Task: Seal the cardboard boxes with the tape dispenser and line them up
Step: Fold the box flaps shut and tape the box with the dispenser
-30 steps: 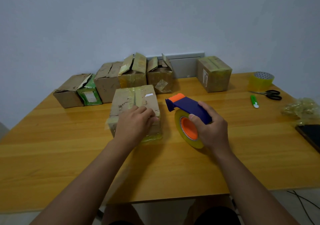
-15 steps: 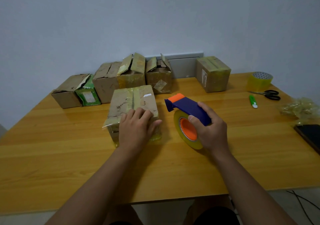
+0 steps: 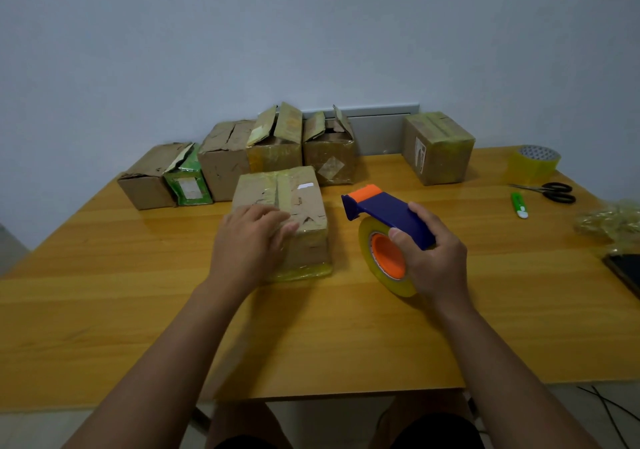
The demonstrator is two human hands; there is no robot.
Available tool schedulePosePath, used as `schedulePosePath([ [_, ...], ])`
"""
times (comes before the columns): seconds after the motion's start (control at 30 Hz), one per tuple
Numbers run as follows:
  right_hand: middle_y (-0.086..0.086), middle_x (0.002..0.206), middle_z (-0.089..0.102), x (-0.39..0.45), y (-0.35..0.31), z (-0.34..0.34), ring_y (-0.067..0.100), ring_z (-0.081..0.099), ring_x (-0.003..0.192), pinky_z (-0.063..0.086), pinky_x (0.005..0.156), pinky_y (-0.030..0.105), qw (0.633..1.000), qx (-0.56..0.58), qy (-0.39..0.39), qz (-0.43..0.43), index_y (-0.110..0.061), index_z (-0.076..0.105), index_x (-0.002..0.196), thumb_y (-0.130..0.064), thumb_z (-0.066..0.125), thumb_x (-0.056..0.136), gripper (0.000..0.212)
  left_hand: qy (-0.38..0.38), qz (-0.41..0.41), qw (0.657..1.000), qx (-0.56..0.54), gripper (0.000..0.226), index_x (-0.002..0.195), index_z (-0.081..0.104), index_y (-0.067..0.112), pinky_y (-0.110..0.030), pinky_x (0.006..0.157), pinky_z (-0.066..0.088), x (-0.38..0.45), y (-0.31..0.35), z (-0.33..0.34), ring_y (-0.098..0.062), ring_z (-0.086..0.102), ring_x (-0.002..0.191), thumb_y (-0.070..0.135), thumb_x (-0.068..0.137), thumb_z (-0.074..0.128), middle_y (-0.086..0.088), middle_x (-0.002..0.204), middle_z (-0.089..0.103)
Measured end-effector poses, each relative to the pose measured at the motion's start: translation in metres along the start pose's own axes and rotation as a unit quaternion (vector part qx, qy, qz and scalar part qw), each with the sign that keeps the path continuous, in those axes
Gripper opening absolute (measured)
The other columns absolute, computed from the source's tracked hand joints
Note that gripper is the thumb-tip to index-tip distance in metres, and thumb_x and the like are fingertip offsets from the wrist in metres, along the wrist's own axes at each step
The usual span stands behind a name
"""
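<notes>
Left hand (image 3: 251, 241): fingers (image 3: 273, 215) laid nearly flat and released on top of the taped box (image 3: 282, 213), pressing at its near edge; no grasp. Right hand (image 3: 433, 258): fingers clenched round the blue handle of the tape dispenser (image 3: 384, 230), thumb over the orange hub, roll resting on edge on the counter (image 3: 104, 310), orange-tipped cutter aimed at the far edge.

Taped box: near the middle of the counter, just left of the dispenser and apart from it; flaps closed, yellowish tape along the top seam and round the lower near edge. Judged light and fairly stiff, though worn and creased; tape film likely slick, bare cardboard offering better purchase. Best taken by two opposite side walls, or pushed flat-handed across the smooth counter; squeezing the top likely to buckle the flaps.

Along the far edge, left to centre: low brown box (image 3: 149, 182), green-wrapped box (image 3: 187, 180), larger brown box (image 3: 225, 161), two boxes with flaps standing open (image 3: 277, 140) (image 3: 329, 152), all touching or nearly so. Sealed box (image 3: 438, 147) further right along the same edge, well apart from that row.

Toward the far right corner: spare tape roll (image 3: 533, 164), scissors (image 3: 550, 190), green utility knife (image 3: 518, 204). At the right edge: crumpled used tape (image 3: 609, 220) and a dark flat object (image 3: 623, 272), partly out of view.
</notes>
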State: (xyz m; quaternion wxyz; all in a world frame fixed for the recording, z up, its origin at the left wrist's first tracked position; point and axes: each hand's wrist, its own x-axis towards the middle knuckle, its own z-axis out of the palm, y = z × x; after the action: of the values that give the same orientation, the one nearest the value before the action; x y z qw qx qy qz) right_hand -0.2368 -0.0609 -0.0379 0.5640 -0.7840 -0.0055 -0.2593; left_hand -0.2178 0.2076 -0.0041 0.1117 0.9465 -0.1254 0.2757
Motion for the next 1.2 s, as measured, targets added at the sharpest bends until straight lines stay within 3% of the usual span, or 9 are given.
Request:
schedulePosePath([
  [0.1,-0.012,0.122,0.053,-0.001,0.001,0.000,0.007,0.058,0.103,0.054,0.077,0.023,1.000,-0.006,0.000,-0.005,-0.024,0.051,0.138,-0.040,0.070,0.086,0.058,0.005,0.050,0.998,0.040,0.044,0.099,0.073,0.020,-0.028,0.065,0.033,-0.004,-0.005,0.010,-0.024,0.057,0.083,0.048,0.097,0.040,-0.002,0.093,0.068],
  [0.3,-0.013,0.120,0.054,-0.002,-0.003,0.000,0.000,0.057,0.100,0.053,0.076,0.021,1.000,-0.005,0.004,-0.002,-0.025,0.052,0.138,-0.051,0.063,0.078,0.066,0.029,0.091,0.993,0.072,0.044,0.100,0.072,0.018,-0.028,0.063,0.034,-0.005,-0.009,0.016,-0.023,0.057,0.080,0.049,0.097,0.040,-0.003,0.093,0.068],
  [0.47,-0.012,0.119,0.055,-0.002,-0.004,0.001,0.003,0.058,0.099,0.053,0.076,0.022,1.000,-0.004,0.008,0.000,-0.026,0.053,0.137,-0.050,0.064,0.078,0.065,0.041,0.036,0.991,0.119,0.040,0.096,0.070,0.018,-0.036,0.064,0.043,-0.014,0.005,0.022,-0.026,0.059,0.081,0.048,0.098,0.044,-0.005,0.092,0.068],
  [0.57,-0.014,0.118,0.056,-0.002,-0.004,0.002,-0.004,0.057,0.099,0.051,0.076,0.019,1.000,-0.005,0.012,-0.001,-0.025,0.054,0.136,-0.051,0.064,0.077,0.065,0.018,-0.004,0.988,0.154,0.042,0.090,0.068,0.017,-0.036,0.062,0.042,-0.013,0.018,0.020,-0.027,0.059,0.078,0.048,0.099,0.041,-0.006,0.088,0.068],
  [0.67,-0.014,0.118,0.055,-0.002,-0.005,0.001,-0.008,0.055,0.098,0.048,0.074,0.013,1.000,-0.009,0.012,-0.003,-0.025,0.054,0.136,-0.052,0.063,0.077,0.066,-0.008,-0.003,0.990,0.139,0.043,0.104,0.069,0.018,-0.034,0.064,0.046,-0.011,0.021,0.013,-0.026,0.063,0.083,0.048,0.099,0.039,-0.006,0.095,0.071],
  [0.77,-0.015,0.120,0.054,-0.003,-0.004,0.002,-0.009,0.055,0.098,0.047,0.071,0.010,1.000,-0.014,0.012,-0.010,-0.025,0.053,0.137,-0.052,0.062,0.077,0.066,-0.013,-0.012,0.998,0.068,0.042,0.125,0.062,0.019,-0.037,0.076,0.049,-0.013,0.005,0.001,-0.027,0.063,0.101,0.045,0.100,0.043,-0.006,0.112,0.071],
  [0.87,-0.014,0.119,0.054,-0.002,-0.004,0.003,-0.002,0.057,0.097,0.048,0.073,0.014,1.000,-0.012,0.014,-0.006,-0.025,0.053,0.137,-0.052,0.063,0.077,0.067,-0.004,-0.004,0.998,0.062,0.050,0.121,0.065,0.024,-0.040,0.087,0.045,-0.023,-0.013,-0.002,-0.022,0.059,0.111,0.054,0.097,0.033,0.001,0.120,0.067],
  [1.0,-0.014,0.120,0.053,-0.002,-0.005,0.005,0.003,0.056,0.096,0.050,0.074,0.019,1.000,-0.016,0.019,-0.009,-0.024,0.053,0.138,-0.052,0.062,0.077,0.067,0.023,-0.002,0.998,0.061,0.048,0.115,0.070,0.024,-0.037,0.079,0.044,-0.031,-0.017,0.007,-0.023,0.063,0.101,0.053,0.096,0.037,0.001,0.113,0.070],
  [1.2,-0.013,0.119,0.052,-0.005,-0.006,0.005,0.003,0.056,0.095,0.051,0.075,0.021,0.999,-0.018,0.028,-0.011,-0.023,0.051,0.139,-0.050,0.065,0.079,0.067,0.008,-0.023,1.000,0.014,0.052,0.119,0.064,0.022,-0.036,0.077,0.046,-0.035,-0.027,0.002,-0.024,0.064,0.101,0.058,0.091,0.041,-0.002,0.114,0.070],
])
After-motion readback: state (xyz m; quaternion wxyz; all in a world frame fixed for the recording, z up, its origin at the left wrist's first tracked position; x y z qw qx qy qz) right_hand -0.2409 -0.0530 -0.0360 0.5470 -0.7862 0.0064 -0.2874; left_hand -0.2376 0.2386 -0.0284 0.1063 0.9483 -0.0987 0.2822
